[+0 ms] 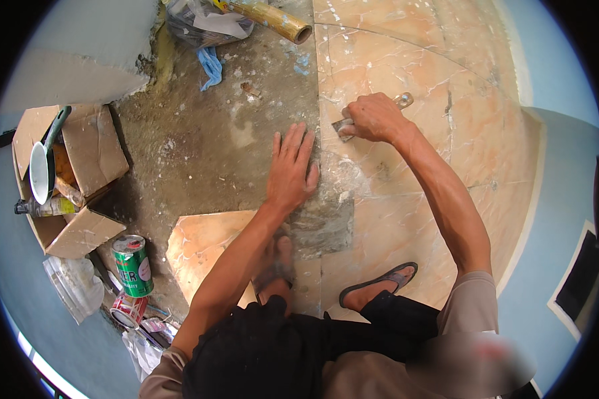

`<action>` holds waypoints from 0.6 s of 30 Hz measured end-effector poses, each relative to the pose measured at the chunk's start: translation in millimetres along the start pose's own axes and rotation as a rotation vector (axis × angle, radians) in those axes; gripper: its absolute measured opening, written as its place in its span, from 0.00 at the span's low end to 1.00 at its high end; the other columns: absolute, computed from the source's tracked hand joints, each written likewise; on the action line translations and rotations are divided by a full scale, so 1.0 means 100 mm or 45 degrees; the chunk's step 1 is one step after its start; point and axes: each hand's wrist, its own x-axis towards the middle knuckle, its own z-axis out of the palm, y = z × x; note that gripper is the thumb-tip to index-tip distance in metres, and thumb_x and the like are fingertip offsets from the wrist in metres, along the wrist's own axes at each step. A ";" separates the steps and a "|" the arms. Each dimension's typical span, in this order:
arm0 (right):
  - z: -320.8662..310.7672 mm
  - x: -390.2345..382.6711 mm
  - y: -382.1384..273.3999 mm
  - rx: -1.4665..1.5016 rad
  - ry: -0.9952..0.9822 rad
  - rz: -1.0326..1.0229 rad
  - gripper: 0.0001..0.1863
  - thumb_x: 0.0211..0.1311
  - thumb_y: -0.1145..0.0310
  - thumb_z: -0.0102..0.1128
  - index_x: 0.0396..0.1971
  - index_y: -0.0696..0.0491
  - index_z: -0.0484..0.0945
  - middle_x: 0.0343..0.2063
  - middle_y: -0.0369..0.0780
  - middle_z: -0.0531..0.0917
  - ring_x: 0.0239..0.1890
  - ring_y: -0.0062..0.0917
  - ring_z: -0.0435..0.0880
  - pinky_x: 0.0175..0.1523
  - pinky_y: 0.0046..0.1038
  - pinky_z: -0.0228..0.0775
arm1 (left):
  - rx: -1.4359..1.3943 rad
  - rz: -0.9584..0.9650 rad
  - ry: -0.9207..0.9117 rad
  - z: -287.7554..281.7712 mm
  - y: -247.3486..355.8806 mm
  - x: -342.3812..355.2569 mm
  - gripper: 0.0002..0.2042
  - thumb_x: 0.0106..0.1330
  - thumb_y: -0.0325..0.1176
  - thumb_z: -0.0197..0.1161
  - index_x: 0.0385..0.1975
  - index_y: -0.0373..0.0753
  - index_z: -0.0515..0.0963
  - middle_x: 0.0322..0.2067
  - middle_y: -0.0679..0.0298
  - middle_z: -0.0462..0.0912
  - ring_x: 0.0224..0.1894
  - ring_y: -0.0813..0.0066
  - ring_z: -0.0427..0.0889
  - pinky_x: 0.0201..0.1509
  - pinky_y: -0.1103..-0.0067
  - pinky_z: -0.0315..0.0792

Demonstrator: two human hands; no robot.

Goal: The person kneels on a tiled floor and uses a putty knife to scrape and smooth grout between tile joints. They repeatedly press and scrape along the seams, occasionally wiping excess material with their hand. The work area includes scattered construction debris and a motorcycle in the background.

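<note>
My left hand (290, 167) lies flat on the rough grey cement floor (206, 166), fingers stretched forward, just left of the tile edge. Farther right, my right hand (376, 118) is closed around a putty knife (342, 128). Its grey blade shows left of my fingers, and the handle end, which has a hole in it, sticks out on the right. The blade is low over the peach marbled tiles (406, 166), close to where they meet the cement. Whether it touches the tile I cannot tell. White dusty residue (346, 169) marks the tile nearby.
At left stands an open cardboard box (93, 146) holding a green-handled ladle-like scoop (41, 173) and a bottle (46, 207). A green can (132, 266) and a red can (128, 310) are nearer. A loose tile (203, 246) lies by my left foot. A cardboard tube (273, 20) lies at the back.
</note>
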 end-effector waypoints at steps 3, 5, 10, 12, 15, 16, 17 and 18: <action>-0.03 -0.02 0.12 0.004 -0.036 0.120 0.20 0.57 0.49 0.70 0.32 0.53 0.90 0.31 0.49 0.90 0.36 0.46 0.89 0.44 0.44 0.81 | -0.015 -0.005 0.019 -0.01 0.00 -0.03 0.34 0.63 0.27 0.65 0.72 0.34 0.66 0.75 0.48 0.64 0.79 0.47 0.59 0.83 0.49 0.47; -0.19 -0.07 0.47 0.057 -0.071 0.353 0.20 0.57 0.49 0.70 0.32 0.53 0.90 0.31 0.49 0.90 0.37 0.46 0.90 0.43 0.43 0.81 | -0.022 0.018 0.047 -0.01 0.00 0.01 0.34 0.63 0.27 0.65 0.73 0.34 0.66 0.75 0.47 0.64 0.79 0.46 0.59 0.83 0.49 0.46; 0.02 0.06 0.04 0.185 -0.035 0.221 0.24 0.59 0.46 0.71 0.33 0.56 0.90 0.34 0.51 0.90 0.39 0.45 0.90 0.46 0.43 0.82 | -0.065 0.002 0.054 0.03 -0.01 0.00 0.34 0.65 0.26 0.63 0.74 0.33 0.63 0.75 0.47 0.64 0.78 0.45 0.59 0.83 0.49 0.46; 0.05 0.15 -0.34 0.158 0.039 0.088 0.25 0.62 0.45 0.70 0.34 0.57 0.89 0.32 0.53 0.89 0.40 0.49 0.89 0.46 0.46 0.80 | -0.112 -0.013 0.131 0.01 -0.06 -0.01 0.34 0.65 0.24 0.61 0.74 0.32 0.63 0.75 0.45 0.63 0.79 0.44 0.59 0.83 0.50 0.46; 0.21 0.09 -0.46 0.348 0.152 0.067 0.24 0.66 0.47 0.67 0.41 0.56 0.86 0.33 0.54 0.88 0.41 0.54 0.87 0.47 0.50 0.78 | -0.215 -0.057 0.308 -0.01 -0.04 -0.02 0.33 0.67 0.23 0.59 0.74 0.31 0.63 0.73 0.44 0.64 0.77 0.47 0.62 0.81 0.55 0.52; 0.26 0.04 -0.47 0.447 0.194 0.077 0.23 0.67 0.48 0.66 0.44 0.56 0.85 0.33 0.55 0.88 0.42 0.54 0.87 0.47 0.50 0.77 | -0.254 -0.085 0.371 -0.04 -0.02 -0.04 0.31 0.68 0.23 0.58 0.74 0.31 0.64 0.71 0.44 0.67 0.74 0.50 0.67 0.78 0.57 0.58; 0.27 -0.04 -0.53 0.539 0.203 0.093 0.22 0.68 0.50 0.65 0.46 0.56 0.83 0.34 0.55 0.88 0.42 0.55 0.86 0.47 0.51 0.77 | -0.286 -0.114 0.439 -0.12 0.02 -0.03 0.29 0.70 0.23 0.58 0.73 0.32 0.65 0.69 0.44 0.70 0.71 0.52 0.72 0.76 0.60 0.64; 0.30 -0.20 -0.63 0.633 0.206 0.120 0.22 0.69 0.51 0.64 0.48 0.56 0.81 0.35 0.55 0.88 0.42 0.55 0.86 0.47 0.51 0.76 | -0.459 -0.258 0.351 -0.21 0.09 -0.03 0.25 0.72 0.25 0.58 0.70 0.32 0.69 0.62 0.47 0.75 0.64 0.57 0.76 0.70 0.63 0.69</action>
